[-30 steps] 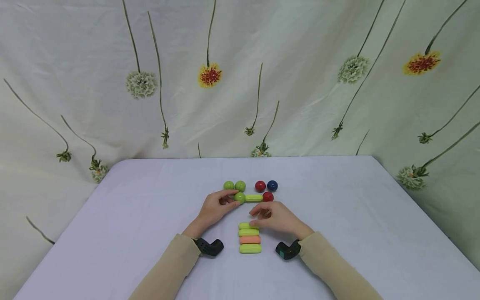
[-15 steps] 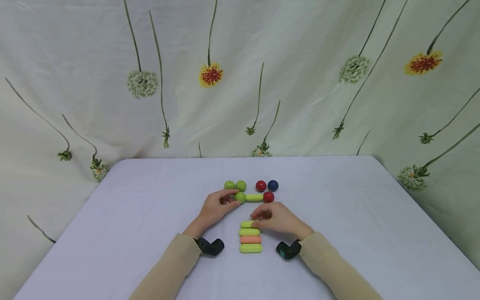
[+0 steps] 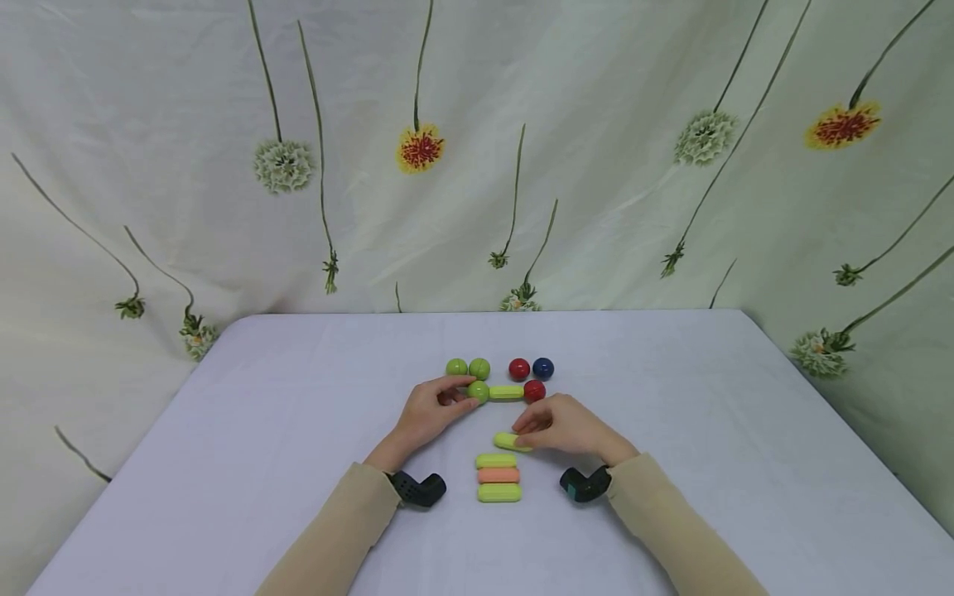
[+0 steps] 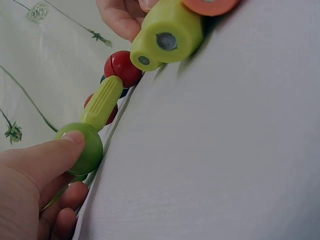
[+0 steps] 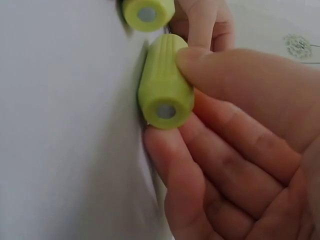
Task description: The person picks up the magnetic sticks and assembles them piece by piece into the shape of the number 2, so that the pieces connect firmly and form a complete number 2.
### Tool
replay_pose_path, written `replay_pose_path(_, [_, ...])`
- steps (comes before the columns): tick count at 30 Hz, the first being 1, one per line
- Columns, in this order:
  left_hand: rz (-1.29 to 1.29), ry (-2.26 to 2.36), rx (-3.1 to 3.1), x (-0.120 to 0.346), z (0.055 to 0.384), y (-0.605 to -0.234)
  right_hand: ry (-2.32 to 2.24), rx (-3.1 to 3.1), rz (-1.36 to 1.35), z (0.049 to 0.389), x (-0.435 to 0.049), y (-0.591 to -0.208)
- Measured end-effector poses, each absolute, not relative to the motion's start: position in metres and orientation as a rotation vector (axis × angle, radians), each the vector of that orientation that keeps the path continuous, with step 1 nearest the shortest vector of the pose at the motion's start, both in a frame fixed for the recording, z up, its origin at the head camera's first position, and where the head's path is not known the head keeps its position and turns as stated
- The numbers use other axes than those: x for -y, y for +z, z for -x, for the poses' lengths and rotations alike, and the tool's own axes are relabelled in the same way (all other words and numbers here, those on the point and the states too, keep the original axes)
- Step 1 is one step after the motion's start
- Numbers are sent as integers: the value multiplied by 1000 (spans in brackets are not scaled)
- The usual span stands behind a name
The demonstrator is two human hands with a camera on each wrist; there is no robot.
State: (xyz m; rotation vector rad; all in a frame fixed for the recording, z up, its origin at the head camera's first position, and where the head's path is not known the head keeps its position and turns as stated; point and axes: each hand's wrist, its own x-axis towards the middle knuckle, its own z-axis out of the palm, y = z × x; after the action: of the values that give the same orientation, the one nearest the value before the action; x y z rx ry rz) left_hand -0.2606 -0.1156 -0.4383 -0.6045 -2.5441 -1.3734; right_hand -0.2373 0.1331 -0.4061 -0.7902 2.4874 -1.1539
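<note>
In the head view my left hand (image 3: 426, 416) pinches a green ball (image 3: 479, 392) between thumb and fingers. A yellow-green magnetic rod (image 3: 507, 393) lies against that ball, with a red ball (image 3: 534, 391) at its other end. My right hand (image 3: 572, 430) grips another yellow-green magnetic rod (image 3: 503, 441), slightly tilted, nearer to me than the row. The right wrist view shows the thumb on the ribbed side of this held rod (image 5: 166, 82), its grey magnet end facing the camera. Part of the left hand's fingers is hidden.
Closer to me lie a yellow-green rod (image 3: 496, 460), an orange rod (image 3: 498, 475) and a second yellow-green rod (image 3: 499, 493), side by side. Behind the row are two green balls (image 3: 479, 369), a red ball (image 3: 519, 369) and a blue ball (image 3: 543, 368). A flowered cloth (image 3: 596, 165) hangs behind the table.
My right hand has taken the farthest rod off the row of rods and moved it right and slightly away from me. The left hand stays on the green ball.
</note>
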Motion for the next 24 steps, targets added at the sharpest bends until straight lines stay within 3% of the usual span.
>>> replay_pose_path(24, [618,-1394,2532,116,261,-439,-1292,-2403,644,252,-163,-408])
